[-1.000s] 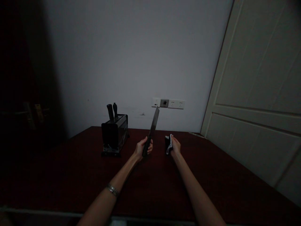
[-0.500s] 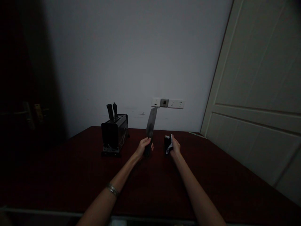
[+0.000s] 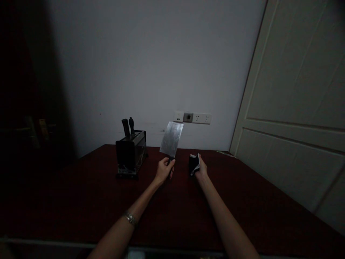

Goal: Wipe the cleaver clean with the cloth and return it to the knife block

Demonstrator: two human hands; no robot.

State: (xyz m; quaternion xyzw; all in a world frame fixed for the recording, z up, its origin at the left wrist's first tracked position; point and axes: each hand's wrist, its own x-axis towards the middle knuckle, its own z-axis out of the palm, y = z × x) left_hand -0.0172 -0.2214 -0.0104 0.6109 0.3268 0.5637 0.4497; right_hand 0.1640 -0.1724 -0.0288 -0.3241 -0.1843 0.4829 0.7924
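A cleaver [image 3: 171, 139] with a broad grey metal blade points upward, its flat side facing me. Its dark handle is in my left hand [image 3: 164, 170], the fingers wrapped around it. My right hand [image 3: 202, 169], a short way to the right, grips a dark cloth [image 3: 193, 164] with a white edge. Cloth and blade are apart. Most of my right fingers are hidden behind the cloth. Left of my hands stands a black knife block [image 3: 131, 153] with two dark handles [image 3: 125, 127] sticking up from its top.
The dark red table [image 3: 172, 212] reaches back to a pale wall [image 3: 151, 64]. Sockets and a switch plate [image 3: 201, 118] are set low in that wall. A pale panelled door [image 3: 293, 108] stands along the right side. The scene is dim.
The cleaver has turned in my left hand, from its blade showing narrow to its broad flat side facing me. My right hand and the cloth have barely shifted.
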